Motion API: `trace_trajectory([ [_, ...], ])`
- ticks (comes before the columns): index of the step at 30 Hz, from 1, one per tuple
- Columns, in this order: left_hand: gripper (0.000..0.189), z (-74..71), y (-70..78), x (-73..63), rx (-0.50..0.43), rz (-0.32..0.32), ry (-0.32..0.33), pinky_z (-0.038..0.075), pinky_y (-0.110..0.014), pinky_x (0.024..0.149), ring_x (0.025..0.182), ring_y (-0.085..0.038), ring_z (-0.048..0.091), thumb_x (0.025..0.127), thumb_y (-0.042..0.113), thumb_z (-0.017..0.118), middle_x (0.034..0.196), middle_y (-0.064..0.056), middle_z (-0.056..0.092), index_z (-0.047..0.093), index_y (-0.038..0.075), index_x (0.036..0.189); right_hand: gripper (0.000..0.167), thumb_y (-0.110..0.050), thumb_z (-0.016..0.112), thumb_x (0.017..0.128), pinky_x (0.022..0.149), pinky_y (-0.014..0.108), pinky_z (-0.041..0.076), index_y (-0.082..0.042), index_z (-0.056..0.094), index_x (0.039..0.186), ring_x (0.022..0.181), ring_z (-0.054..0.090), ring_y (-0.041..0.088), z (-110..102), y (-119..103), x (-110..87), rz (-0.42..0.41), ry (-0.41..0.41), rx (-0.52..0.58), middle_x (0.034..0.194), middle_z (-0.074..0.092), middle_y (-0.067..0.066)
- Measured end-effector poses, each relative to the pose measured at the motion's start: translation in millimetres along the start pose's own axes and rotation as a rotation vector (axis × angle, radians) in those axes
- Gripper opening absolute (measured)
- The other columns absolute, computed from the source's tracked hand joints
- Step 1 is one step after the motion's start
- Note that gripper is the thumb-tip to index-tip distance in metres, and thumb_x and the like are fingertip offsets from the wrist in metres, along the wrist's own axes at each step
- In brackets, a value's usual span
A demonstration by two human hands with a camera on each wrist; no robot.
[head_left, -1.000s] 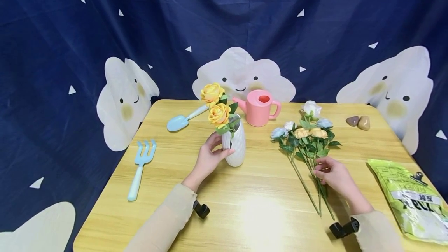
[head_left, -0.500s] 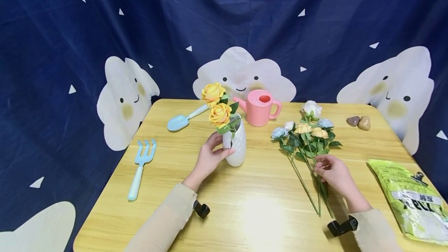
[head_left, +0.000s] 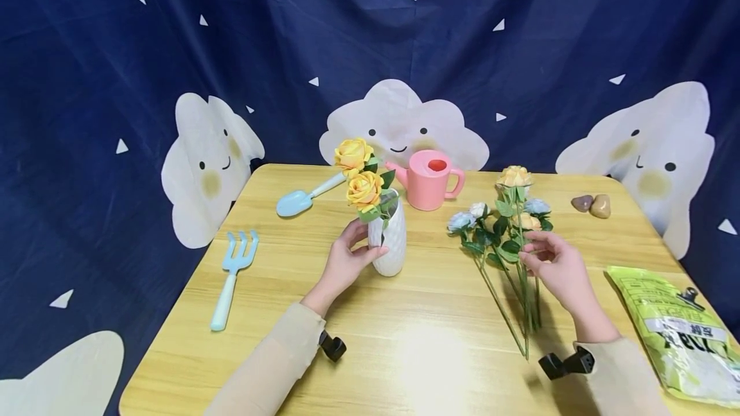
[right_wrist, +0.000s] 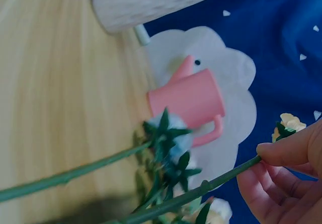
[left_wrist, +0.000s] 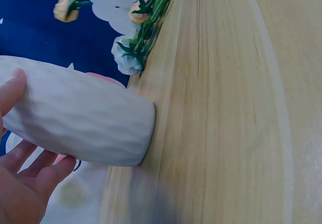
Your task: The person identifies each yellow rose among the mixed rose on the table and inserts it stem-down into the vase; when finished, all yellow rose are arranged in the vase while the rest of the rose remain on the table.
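Right of the left hand (head_left: pixel 349 262), the white vase (head_left: pixel 395 252) it grips bars the way, and two yellow roses (head_left: pixel 364 191) overhang just ahead of the fingers. Beyond the vase, ahead and rightward, the pink watering can (head_left: pixel 426 190) blocks passage. Bare tabletop (head_left: pixel 442 287) gives a wide lane from the vase's right side to the loose flowers (head_left: pixel 461 222), which crowd the near left and front of the right hand (head_left: pixel 557 271). A narrower lane separates that hand from the green bag (head_left: pixel 665 332) at its right; stones (head_left: pixel 599 207) sit ahead-right. Leftward of the left hand, open wood reaches the blue fork (head_left: pixel 231 268); the trowel (head_left: pixel 295 203) lies ahead-left.
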State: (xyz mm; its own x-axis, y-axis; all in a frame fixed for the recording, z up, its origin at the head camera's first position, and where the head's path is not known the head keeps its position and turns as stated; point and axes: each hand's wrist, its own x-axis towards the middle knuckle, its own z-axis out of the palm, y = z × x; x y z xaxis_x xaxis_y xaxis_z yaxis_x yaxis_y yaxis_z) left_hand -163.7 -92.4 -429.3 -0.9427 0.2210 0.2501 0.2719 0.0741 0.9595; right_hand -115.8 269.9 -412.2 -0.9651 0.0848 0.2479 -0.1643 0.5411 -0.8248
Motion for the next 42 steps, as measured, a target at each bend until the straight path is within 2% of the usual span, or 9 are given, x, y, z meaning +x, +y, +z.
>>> trace_trajectory([
  [5,0.060,2.2,-20.3,4.5,-0.016,0.012,0.014,0.048,-0.042,0.089,0.115,-0.028,0.051,0.078,0.010,0.076,0.125,-0.010,0.054,0.049,0.012,0.131,0.034,0.004,0.065,0.083,0.053,0.027,0.055,0.005,0.055,0.116,0.066,0.058,0.007,4,-18,7.9,-0.033,0.046,0.049,0.084,0.060,0.003],
  [7,0.059,2.7,-21.4,4.2,-0.012,0.017,0.024,0.049,-0.041,0.088,0.114,-0.026,0.052,0.077,0.012,0.076,0.123,-0.008,0.055,0.050,0.015,0.130,0.035,0.004,0.066,0.083,0.053,0.026,0.055,0.004,0.054,0.116,0.065,0.059,0.008,6,-26,11.4,-0.046,0.059,0.073,0.084,0.060,0.002],
  [12,0.058,2.9,-21.5,3.1,-0.001,0.023,0.032,0.050,-0.039,0.086,0.112,-0.022,0.054,0.077,0.017,0.077,0.122,-0.004,0.056,0.051,0.019,0.129,0.035,0.005,0.065,0.083,0.053,0.027,0.055,0.004,0.053,0.116,0.064,0.060,0.010,10,-47,21.5,-0.090,0.083,0.136,0.083,0.060,0.001],
  [17,0.057,2.8,-20.9,3.9,0.004,0.028,0.027,0.051,-0.037,0.086,0.111,-0.021,0.054,0.077,0.019,0.077,0.122,-0.003,0.056,0.051,0.020,0.128,0.037,0.009,0.065,0.081,0.052,0.027,0.054,0.007,0.053,0.116,0.065,0.061,0.010,16,-69,34.0,-0.150,0.102,0.235,0.084,0.061,0.007],
  [24,0.057,2.6,-18.2,5.4,0.001,0.023,0.021,0.050,-0.034,0.086,0.111,-0.021,0.054,0.078,0.018,0.076,0.123,-0.003,0.055,0.051,0.020,0.129,0.037,0.010,0.065,0.080,0.053,0.025,0.054,0.004,0.054,0.115,0.067,0.060,0.011,24,-104,48.7,-0.235,0.119,0.347,0.085,0.060,0.007],
  [31,0.057,2.7,-17.8,4.4,0.007,0.010,0.020,0.050,-0.033,0.086,0.112,-0.021,0.054,0.078,0.020,0.076,0.123,-0.002,0.055,0.051,0.020,0.129,0.037,0.014,0.065,0.078,0.054,0.026,0.055,0.002,0.056,0.112,0.065,0.061,0.014,30,-139,66.0,-0.352,0.172,0.422,0.082,0.060,0.008],
  [38,0.059,1.8,-18.2,4.5,0.003,0.008,0.024,0.051,-0.033,0.086,0.111,-0.022,0.054,0.077,0.018,0.077,0.124,-0.003,0.054,0.051,0.018,0.130,0.033,0.013,0.064,0.079,0.055,0.025,0.055,0.004,0.055,0.109,0.065,0.059,0.018,37,-172,82.1,-0.456,0.192,0.561,0.082,0.058,0.012],
  [42,0.059,0.8,-9.9,1.9,0.001,-0.006,0.016,0.050,-0.034,0.087,0.113,-0.026,0.052,0.078,0.013,0.075,0.124,-0.007,0.054,0.049,0.013,0.131,0.028,0.008,0.064,0.081,0.056,0.028,0.055,0.004,0.055,0.107,0.064,0.059,0.019,43,-193,89.7,-0.511,0.235,0.585,0.080,0.059,0.011],
])
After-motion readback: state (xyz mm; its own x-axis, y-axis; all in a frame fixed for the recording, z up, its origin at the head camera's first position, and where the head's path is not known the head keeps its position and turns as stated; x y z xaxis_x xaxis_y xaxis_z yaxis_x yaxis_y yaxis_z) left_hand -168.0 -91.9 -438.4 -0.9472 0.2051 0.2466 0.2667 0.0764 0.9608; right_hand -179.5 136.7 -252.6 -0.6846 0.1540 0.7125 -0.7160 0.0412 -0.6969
